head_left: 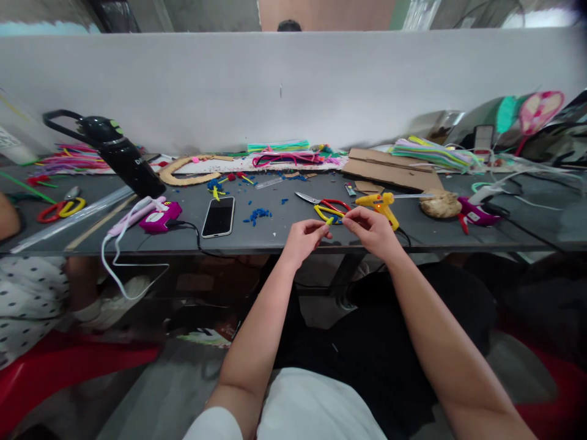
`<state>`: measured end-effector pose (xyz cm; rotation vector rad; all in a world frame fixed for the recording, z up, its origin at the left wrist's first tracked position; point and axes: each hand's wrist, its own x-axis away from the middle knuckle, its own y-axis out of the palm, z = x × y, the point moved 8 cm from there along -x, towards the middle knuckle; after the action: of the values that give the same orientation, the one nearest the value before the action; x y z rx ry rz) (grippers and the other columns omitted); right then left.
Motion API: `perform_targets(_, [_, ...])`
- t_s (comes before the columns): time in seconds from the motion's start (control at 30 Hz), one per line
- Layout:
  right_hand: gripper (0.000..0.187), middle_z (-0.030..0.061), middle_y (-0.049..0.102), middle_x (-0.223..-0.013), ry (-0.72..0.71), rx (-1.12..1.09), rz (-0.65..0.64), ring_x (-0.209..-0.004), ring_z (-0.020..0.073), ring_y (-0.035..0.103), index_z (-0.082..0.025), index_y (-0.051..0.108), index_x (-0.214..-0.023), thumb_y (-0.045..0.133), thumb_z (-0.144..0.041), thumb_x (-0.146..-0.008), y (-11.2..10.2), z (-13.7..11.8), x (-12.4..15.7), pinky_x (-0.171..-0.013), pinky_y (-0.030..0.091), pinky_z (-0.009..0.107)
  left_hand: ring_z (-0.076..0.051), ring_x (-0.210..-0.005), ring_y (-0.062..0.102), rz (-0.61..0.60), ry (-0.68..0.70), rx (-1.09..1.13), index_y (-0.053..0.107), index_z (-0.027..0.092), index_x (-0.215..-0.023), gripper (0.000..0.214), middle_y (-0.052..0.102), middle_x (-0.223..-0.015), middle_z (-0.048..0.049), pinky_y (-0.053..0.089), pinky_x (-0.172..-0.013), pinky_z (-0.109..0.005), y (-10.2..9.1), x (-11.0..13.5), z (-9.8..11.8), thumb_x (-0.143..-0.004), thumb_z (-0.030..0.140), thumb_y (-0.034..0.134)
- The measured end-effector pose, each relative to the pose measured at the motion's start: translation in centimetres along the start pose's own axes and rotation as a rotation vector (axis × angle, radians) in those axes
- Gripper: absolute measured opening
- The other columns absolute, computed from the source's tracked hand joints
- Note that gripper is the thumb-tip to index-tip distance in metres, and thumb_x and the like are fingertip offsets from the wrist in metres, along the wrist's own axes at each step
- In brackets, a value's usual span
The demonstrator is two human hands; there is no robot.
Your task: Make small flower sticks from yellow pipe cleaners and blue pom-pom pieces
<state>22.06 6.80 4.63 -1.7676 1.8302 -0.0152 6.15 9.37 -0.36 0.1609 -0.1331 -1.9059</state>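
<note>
Just over the front edge of the table, my left hand (306, 239) pinches a small yellow pipe cleaner piece (329, 221) between thumb and fingertips. Close beside it, my right hand (372, 231) is closed in a pinch at a bit of blue pipe cleaner (338, 221). Whether the yellow and blue parts are joined is too small to tell. Right behind my fingertips lie scissors (326, 206) with red and yellow handles, blades pointing left. A yellow glue gun (387, 209) rests by my right hand. Blue pipe cleaner snippets (258, 215) are scattered to the left.
A white-edged phone (219, 217), a purple holder (161, 217) and a tilted black bottle (131, 162) stand left. Cardboard (389, 171) and pipe cleaner bundles (431, 153) lie toward the white partition (229, 91). Another person's arm (8, 219) shows far left. Cords hang off the edge.
</note>
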Motion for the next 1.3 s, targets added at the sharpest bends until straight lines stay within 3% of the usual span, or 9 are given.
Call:
perform_targets(0.23, [0.026,0.0034,0.066,-0.079,0.019,-0.042,-0.005,-0.067,0.0159,0.057,-0.02,0.066,-0.087,0.069,-0.045,-0.082,0.7,0.2,0.0,-0.062,0.047,0.03,-0.011,-0.057,0.056,0.04,0.152,-0.175,0.074,0.015,-0.086,0.024,0.073,-0.076,-0.0076,0.042,-0.056,-0.023,-0.2,0.4,1.2,-0.079,0.037,0.072])
perform_targets(0.53, [0.03,0.0029,0.066,-0.075,0.064,-0.093,0.014,-0.06,0.0144,0.055,-0.02,0.067,-0.086,0.07,-0.048,-0.079,0.8,0.6,-0.2,-0.056,0.047,0.029,-0.017,-0.07,0.065,0.072,0.299,-0.331,0.077,0.018,-0.081,0.013,0.074,-0.079,-0.0071,0.047,-0.068,-0.028,0.0,1.0,2.9,-0.079,0.029,0.071])
perform_targets(1.3, [0.029,0.004,0.07,-0.077,0.081,-0.109,0.081,-0.065,0.0164,0.06,-0.019,0.068,-0.082,0.074,-0.046,-0.076,0.7,0.4,0.0,-0.061,0.05,0.031,-0.019,-0.075,0.068,0.135,0.318,-0.313,0.078,0.018,-0.086,0.014,0.076,-0.085,-0.0083,0.053,-0.074,-0.031,-0.4,1.0,2.8,-0.078,0.029,0.072])
